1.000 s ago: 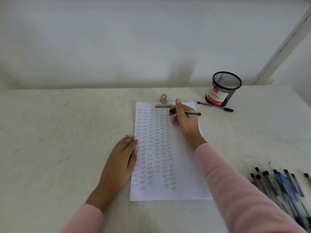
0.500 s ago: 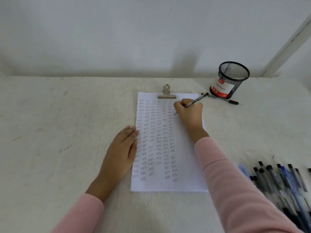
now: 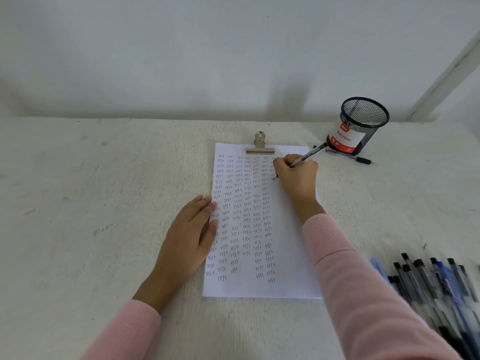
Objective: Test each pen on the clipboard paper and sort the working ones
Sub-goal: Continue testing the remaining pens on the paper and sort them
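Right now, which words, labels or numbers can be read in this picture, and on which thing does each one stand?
"test": handwritten again and again in columns on the clipboard paper.
"Ball Pens": on the red and white label inside the black mesh cup.
A small white logo on the label's red top: too blurred to read.
Small marks on its red bottom band: too small to read.
The pen in the right hand and the pile of pens: no readable print.

Right hand (image 3: 296, 178) gripped a clear-barrelled black pen (image 3: 309, 154), tip on the white handwriting-covered paper (image 3: 285, 255) just below its silver metal clip (image 3: 260, 146). Left hand (image 3: 189, 237) lay flat across the paper's left edge.
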